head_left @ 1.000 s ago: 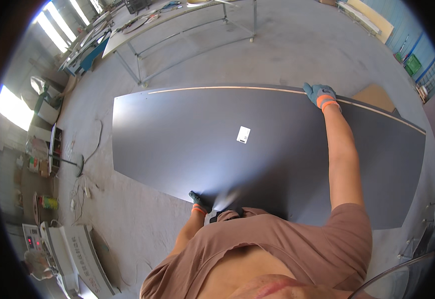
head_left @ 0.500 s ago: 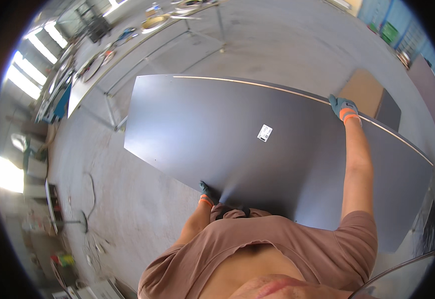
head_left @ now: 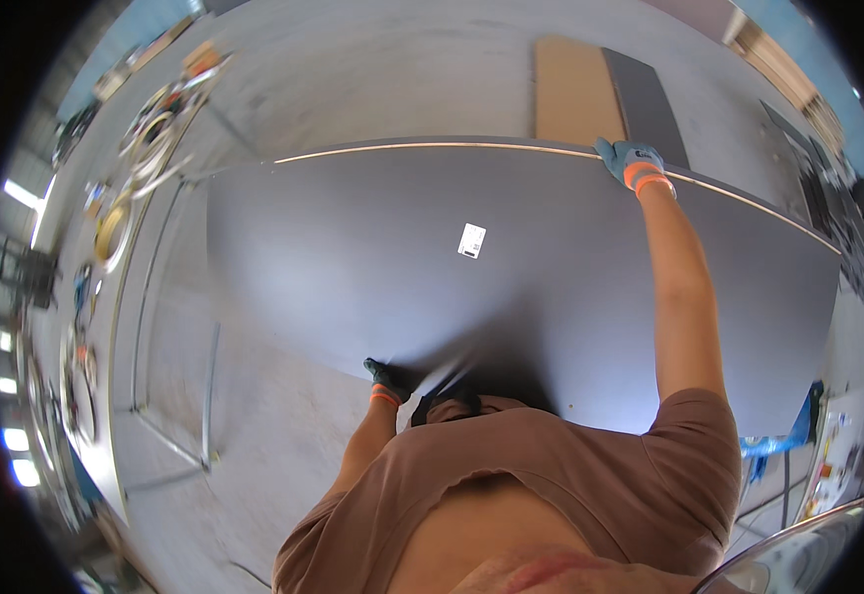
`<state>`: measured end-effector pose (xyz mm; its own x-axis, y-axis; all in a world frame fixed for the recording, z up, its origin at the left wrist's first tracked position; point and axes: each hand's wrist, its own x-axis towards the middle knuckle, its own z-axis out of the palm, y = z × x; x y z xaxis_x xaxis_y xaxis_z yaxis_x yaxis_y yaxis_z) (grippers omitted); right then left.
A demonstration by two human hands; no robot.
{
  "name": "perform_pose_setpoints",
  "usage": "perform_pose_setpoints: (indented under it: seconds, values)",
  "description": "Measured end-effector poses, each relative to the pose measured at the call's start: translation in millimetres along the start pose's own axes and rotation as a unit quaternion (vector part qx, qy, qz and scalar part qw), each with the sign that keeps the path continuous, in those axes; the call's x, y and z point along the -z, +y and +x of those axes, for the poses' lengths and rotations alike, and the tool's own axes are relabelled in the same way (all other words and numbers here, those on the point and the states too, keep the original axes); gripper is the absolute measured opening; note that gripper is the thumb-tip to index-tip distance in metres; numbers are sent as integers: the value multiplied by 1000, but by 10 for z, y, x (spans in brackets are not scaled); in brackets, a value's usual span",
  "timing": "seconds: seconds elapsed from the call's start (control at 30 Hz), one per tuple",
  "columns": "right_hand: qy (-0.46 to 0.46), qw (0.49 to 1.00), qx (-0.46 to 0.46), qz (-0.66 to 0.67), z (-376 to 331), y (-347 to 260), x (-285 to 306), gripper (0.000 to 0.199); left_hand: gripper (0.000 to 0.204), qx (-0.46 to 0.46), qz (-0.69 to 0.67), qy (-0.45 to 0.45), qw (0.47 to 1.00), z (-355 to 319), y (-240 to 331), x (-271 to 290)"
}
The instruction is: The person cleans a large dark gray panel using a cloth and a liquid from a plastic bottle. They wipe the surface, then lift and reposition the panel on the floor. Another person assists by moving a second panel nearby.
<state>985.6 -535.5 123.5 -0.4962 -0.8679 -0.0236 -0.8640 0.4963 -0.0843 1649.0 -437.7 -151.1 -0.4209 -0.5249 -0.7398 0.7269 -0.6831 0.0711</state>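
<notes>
A large dark grey panel spans the view in front of my body. A pale strip or groove runs along its far edge, and a white label is stuck near its middle. My right hand, in a grey-green glove with an orange cuff, is closed over the far edge. At the near edge, left of my waist, my left hand grips the panel in a matching glove. Its fingers under the panel are hidden.
On the left stands a long metal-framed table bearing coils of edging and tools. A brown board and a dark board lie on the floor beyond the panel. Dark sheets stand at the right, above a blue-wrapped item.
I have turned to the right with the panel held in both hands. The table has swung farther left in view, and the floor boards now lie straight beyond the panel.
</notes>
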Motion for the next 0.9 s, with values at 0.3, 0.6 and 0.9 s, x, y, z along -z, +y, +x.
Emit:
perform_pose_setpoints:
  seconds: [0.3,0.6,0.9]
  values:
    - [7,984,-180,-4,-894,-9,-329,70,79,-22,167,160,973,583,1155,-405]
    - [2,960,-279,-13,-1671,-77,-931,72,105,78,341,122,929,1815,2004,-147]
    - [110,920,-375,-40,-1863,-383,-1384,74,105,188,359,-141,903,3575,2175,-746]
